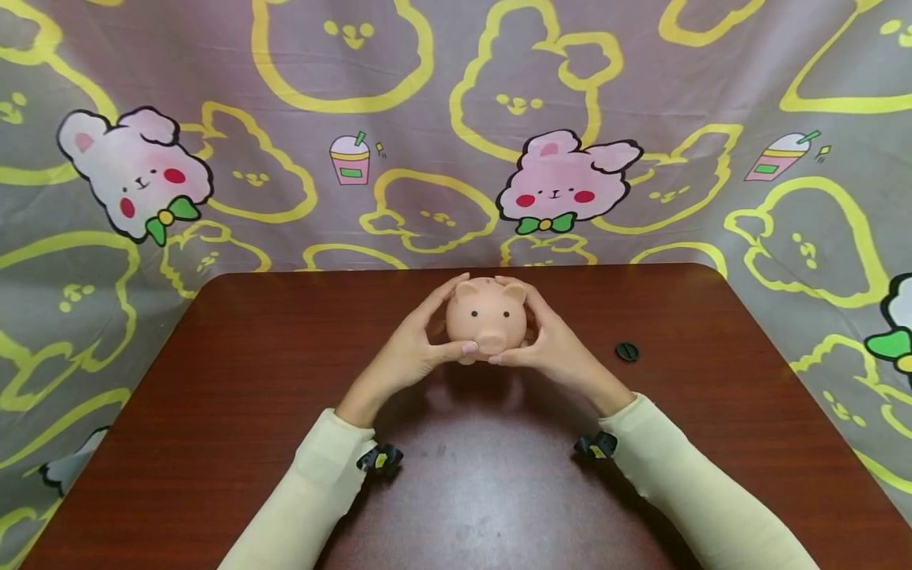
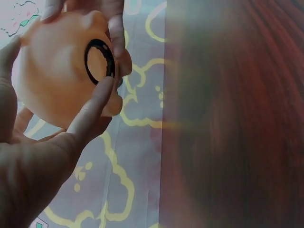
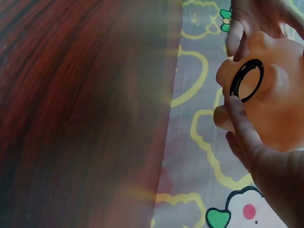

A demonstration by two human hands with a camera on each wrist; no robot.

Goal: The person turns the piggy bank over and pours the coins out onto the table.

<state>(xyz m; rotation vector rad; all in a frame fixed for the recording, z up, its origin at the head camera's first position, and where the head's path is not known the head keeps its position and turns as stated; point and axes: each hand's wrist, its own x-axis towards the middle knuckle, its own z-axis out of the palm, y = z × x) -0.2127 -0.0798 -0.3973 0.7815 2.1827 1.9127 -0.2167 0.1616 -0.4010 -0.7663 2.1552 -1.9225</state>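
Observation:
A peach-coloured piggy bank [image 1: 487, 313] is held up over the far part of the table, its snout facing me. My left hand [image 1: 416, 340] grips its left side, thumb beside the snout and fingers round the back. On the other side my right hand [image 1: 559, 340] grips it the same way, thumb low by the snout. From beneath, both wrist views show a black ring [image 2: 112, 59] around a round opening in the underside, between the stubby feet. In the right wrist view a thumb tip lies close to the ring [image 3: 234, 85]. The fingers behind the bank are partly hidden.
A small round black cap [image 1: 627, 351] with a bar across it lies on the dark red wooden table [image 1: 235, 396], right of the right hand. A cartoon-printed cloth [image 1: 427, 134] hangs behind and beside the table. Black devices are strapped at both wrists.

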